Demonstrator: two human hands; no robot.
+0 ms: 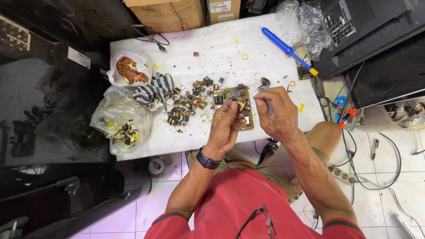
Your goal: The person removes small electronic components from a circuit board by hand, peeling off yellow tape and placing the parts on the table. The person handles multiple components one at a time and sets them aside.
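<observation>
Fingers point(233, 107) of the left hand point(226, 126) pinched a yellow coil point(240, 106) above the board point(233, 98). Right hand point(275, 116) clamped pliers point(264, 86) beside it, over the bench point(248, 40).

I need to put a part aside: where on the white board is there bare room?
Bare room: the upper middle of the white foam board, between the bag of copper wire and the blue-handled screwdriver. The front strip near the edge is bare too. Crowded: the pile of small components and brown circuit board under both hands.
</observation>
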